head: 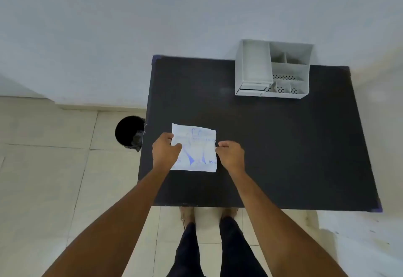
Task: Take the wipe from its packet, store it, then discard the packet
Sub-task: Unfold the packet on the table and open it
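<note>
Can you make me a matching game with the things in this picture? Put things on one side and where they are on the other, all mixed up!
Things:
1. packet
2. organizer
3. bin
4. feet

Places:
A. on the floor, left of the table
B. at the table's far edge, by the wall
C. on the floor, just under the table's near edge
D. between the left hand and right hand, on the black table

Pairs: 1-D, 2-B, 3-A, 4-C
</note>
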